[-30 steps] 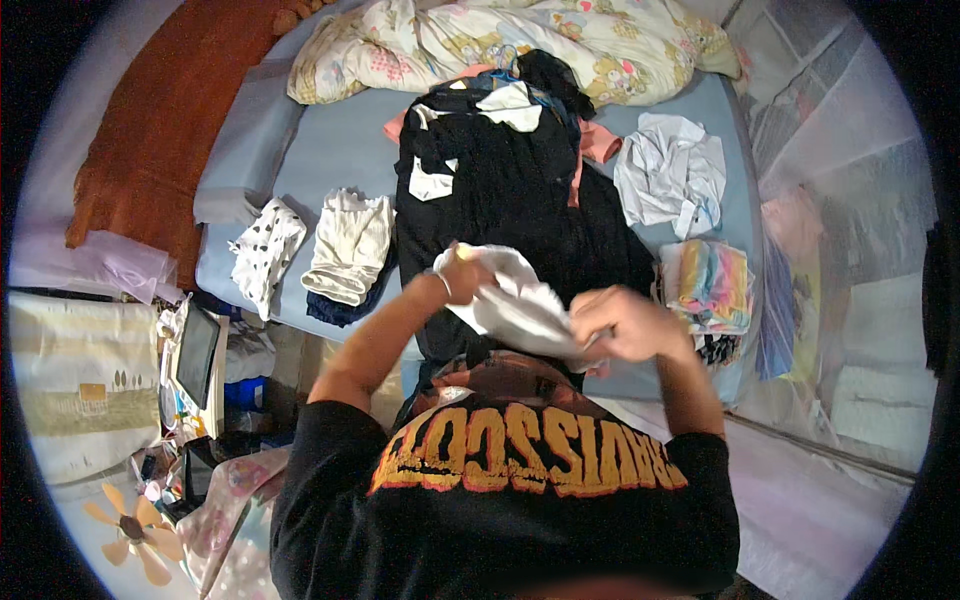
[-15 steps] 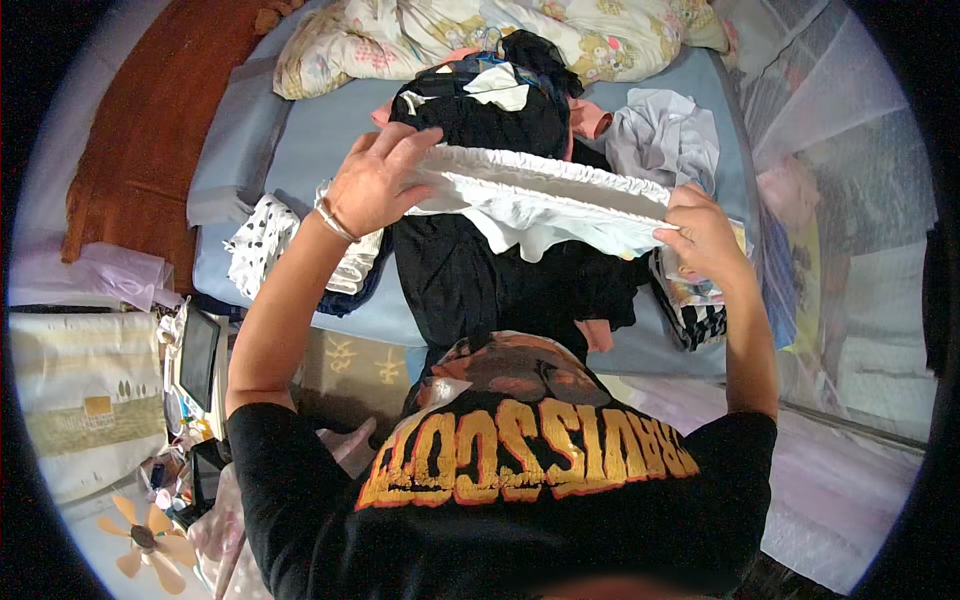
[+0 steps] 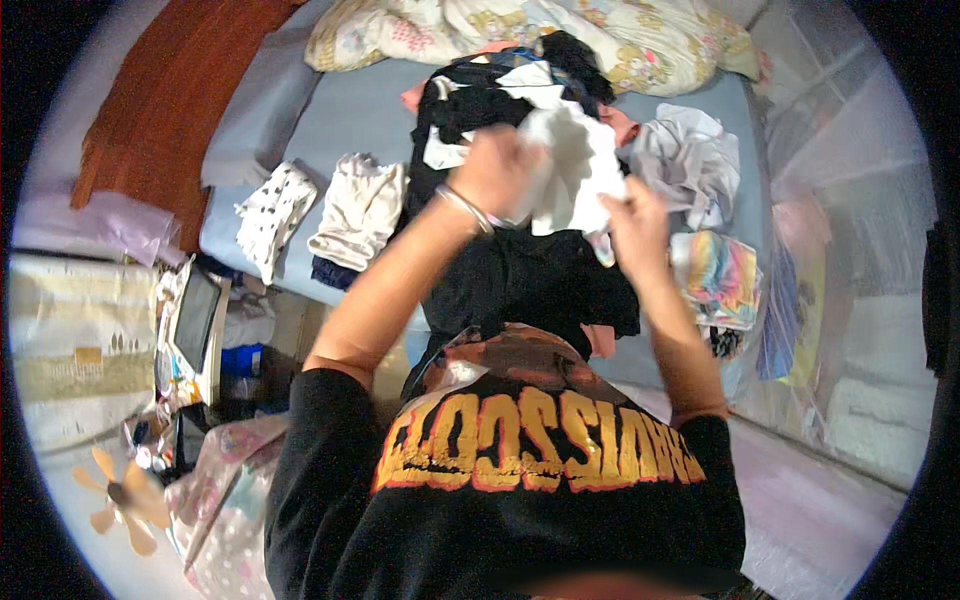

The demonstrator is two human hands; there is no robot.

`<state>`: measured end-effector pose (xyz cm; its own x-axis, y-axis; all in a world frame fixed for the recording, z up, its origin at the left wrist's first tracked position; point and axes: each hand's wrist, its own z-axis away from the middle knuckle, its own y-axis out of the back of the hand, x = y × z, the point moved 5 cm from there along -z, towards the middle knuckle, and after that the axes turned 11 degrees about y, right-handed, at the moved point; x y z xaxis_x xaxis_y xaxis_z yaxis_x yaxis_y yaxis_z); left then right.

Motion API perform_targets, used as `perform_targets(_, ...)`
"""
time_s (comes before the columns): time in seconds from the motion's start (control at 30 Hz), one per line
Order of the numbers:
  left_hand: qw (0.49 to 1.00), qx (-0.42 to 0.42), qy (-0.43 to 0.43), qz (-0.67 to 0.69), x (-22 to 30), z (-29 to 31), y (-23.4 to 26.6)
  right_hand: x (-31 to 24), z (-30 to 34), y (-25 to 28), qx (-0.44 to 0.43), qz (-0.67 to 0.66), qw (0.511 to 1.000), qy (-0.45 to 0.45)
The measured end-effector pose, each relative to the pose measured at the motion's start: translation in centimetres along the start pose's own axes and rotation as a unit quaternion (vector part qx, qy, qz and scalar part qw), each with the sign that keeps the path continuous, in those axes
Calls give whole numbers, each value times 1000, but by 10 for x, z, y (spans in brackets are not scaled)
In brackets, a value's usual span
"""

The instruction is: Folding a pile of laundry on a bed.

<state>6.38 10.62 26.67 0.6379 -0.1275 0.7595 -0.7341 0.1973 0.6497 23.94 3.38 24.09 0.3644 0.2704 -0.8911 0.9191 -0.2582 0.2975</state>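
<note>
Above the bed, my two hands hold a white elastic-waist garment (image 3: 575, 165) by opposite sides, its cloth bunched and hanging between them. My left hand (image 3: 497, 175), blurred by motion and wearing a bracelet, is closed at the left side. Thumb and fingers of my right hand (image 3: 637, 222) pinch the lower right side. Beneath lies black clothing (image 3: 530, 275), with more dark and white pieces heaped beyond it. A crumpled pale grey garment (image 3: 690, 160) is to the right of my right hand.
On the blue bed sheet (image 3: 345, 105), a black-spotted white cloth (image 3: 275, 220) and a folded cream garment (image 3: 357, 212) lie left. A folded multicoloured stack (image 3: 715, 280) sits right. A patterned quilt (image 3: 530, 35) crosses the far end. Netting (image 3: 850, 190) hangs right; a fan (image 3: 122, 498) stands lower left.
My hands have come closer together, the left moving right and the right moving left and slightly down. The garment's stretched waistband is now slack and bunched. The whole view has shifted slightly.
</note>
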Motion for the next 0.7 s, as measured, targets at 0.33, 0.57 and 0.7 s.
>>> perform_targets(0.33, 750, -277, 311, 514, -86, 62, -94, -27, 73, -74, -219, 170, 911, 306)
perform_targets(0.57, 870, -146, 184, 434, -91, 35, -41, -51, 66, -74, -220, 105, 908, 342)
perform_targets(0.7, 851, 30, 104, 515, -73, 35, 52, -45, 62, -74, -139, 42, 933, 329)
